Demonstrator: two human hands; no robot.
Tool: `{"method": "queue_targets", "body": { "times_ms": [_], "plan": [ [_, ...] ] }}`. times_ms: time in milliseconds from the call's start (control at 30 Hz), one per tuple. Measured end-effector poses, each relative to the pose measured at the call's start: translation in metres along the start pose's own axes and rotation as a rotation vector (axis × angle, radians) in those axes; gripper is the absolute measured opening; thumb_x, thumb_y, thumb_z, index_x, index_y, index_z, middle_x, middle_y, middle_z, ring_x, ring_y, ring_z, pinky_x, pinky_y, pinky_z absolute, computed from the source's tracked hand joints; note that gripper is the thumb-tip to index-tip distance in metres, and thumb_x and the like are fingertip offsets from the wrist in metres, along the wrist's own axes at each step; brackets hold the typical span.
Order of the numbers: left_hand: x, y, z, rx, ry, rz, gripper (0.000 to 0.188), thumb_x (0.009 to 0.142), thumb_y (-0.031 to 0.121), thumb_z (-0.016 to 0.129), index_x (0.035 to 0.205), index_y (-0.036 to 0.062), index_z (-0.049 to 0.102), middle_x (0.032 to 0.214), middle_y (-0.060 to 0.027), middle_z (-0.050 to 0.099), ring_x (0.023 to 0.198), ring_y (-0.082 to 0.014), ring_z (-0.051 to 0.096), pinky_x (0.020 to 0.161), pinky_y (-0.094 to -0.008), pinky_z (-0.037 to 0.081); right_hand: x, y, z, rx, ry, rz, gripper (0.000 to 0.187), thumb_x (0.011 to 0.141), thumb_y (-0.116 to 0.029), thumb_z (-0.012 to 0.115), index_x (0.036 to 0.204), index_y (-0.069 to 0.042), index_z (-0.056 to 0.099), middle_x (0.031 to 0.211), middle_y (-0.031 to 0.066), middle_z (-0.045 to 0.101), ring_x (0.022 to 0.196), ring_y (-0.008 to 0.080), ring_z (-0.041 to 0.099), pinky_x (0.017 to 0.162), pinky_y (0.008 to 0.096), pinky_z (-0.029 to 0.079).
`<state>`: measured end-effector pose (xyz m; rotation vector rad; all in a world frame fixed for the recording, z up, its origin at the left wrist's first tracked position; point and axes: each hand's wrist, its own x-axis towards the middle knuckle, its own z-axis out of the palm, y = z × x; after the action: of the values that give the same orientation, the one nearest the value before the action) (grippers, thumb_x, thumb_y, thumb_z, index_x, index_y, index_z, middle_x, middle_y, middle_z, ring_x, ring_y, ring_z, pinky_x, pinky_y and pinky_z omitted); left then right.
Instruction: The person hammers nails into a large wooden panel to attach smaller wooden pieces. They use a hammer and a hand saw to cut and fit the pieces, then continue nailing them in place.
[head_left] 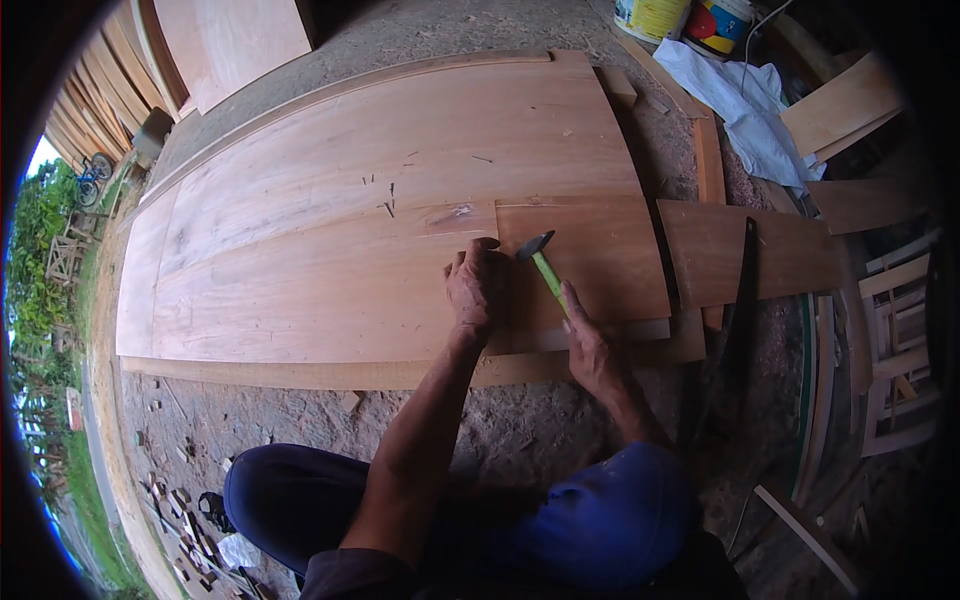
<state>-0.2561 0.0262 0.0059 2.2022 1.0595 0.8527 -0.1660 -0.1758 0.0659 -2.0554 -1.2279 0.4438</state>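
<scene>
A large plywood panel (290, 270) lies flat in front of me, with a darker, reddish plywood piece (600, 270) at its right end. In my right hand (600, 362) is a hammer (547, 270), its green handle gripped low and its dark head over the reddish piece. My left hand (474, 288) rests on the panel just left of the hammer head. Its fingers are curled and pressed together; whatever they pinch is too small or hidden. Several loose nails (390, 200) are scattered on the panel beyond my left hand.
To the right, a handsaw (743, 290) lies across a plywood offcut (690, 250). White cloth (735, 105) and paint buckets (650, 18) are at the back right. Wood scraps (185, 520) litter the ground at left. My blue-clad knees (625, 510) are close to the panel's near edge.
</scene>
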Motion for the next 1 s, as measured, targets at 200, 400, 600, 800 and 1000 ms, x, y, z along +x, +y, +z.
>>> {"method": "queue_targets", "body": {
  "times_ms": [200,400,600,800,1000],
  "plan": [
    [-0.003,-0.001,0.000,0.005,0.020,0.028,0.019,0.089,0.019,0.068,0.106,0.0162,0.061,0.093,-0.0032,0.074,0.098,-0.0287,0.066,0.094,-0.0452,0.043,0.008,-0.001,0.001,-0.110,0.019,-0.096,0.066,0.100,-0.011,0.056,0.161,-0.020,0.030,0.080,0.0236,0.065,0.071,0.0423,0.067,0.065,0.0509,0.054],
    [0.000,0.000,-0.001,0.039,0.007,0.018,0.017,0.089,0.019,0.067,0.105,0.0161,0.060,0.096,-0.0044,0.073,0.096,-0.0295,0.066,0.094,-0.0454,0.042,0.013,-0.008,0.001,-0.190,-0.043,-0.098,0.068,0.100,-0.011,0.056,0.161,-0.021,0.030,0.078,0.0229,0.064,0.069,0.0420,0.067,0.065,0.0514,0.054],
    [-0.003,0.001,-0.013,0.020,-0.166,-0.093,0.044,0.092,0.019,0.063,0.134,0.0140,0.052,0.123,-0.0076,0.068,0.122,-0.0289,0.058,0.108,-0.0496,0.036,0.013,-0.024,-0.005,-0.123,0.045,-0.130,0.065,0.099,-0.006,0.055,0.159,-0.017,0.034,0.086,0.0259,0.067,0.079,0.0441,0.068,0.069,0.0514,0.053],
    [-0.024,-0.007,-0.012,0.259,-0.199,-0.169,0.084,0.088,0.015,0.060,0.161,0.0098,0.020,0.169,-0.0138,0.019,0.157,-0.0326,0.015,0.125,-0.0573,0.002,0.019,-0.023,-0.004,-0.048,-0.010,-0.058,0.062,0.099,-0.004,0.056,0.158,-0.013,0.036,0.095,0.0293,0.068,0.087,0.0461,0.069,0.072,0.0502,0.053],
    [-0.014,0.000,-0.018,0.267,-0.347,-0.184,0.093,0.089,0.034,0.060,0.162,0.0043,0.011,0.169,-0.0186,0.015,0.158,-0.0358,0.007,0.125,-0.0581,0.002,0.014,-0.025,0.000,-0.003,0.006,-0.011,0.059,0.100,-0.004,0.056,0.155,-0.011,0.040,0.097,0.0298,0.067,0.087,0.0467,0.069,0.070,0.0506,0.053]
  ]
}}
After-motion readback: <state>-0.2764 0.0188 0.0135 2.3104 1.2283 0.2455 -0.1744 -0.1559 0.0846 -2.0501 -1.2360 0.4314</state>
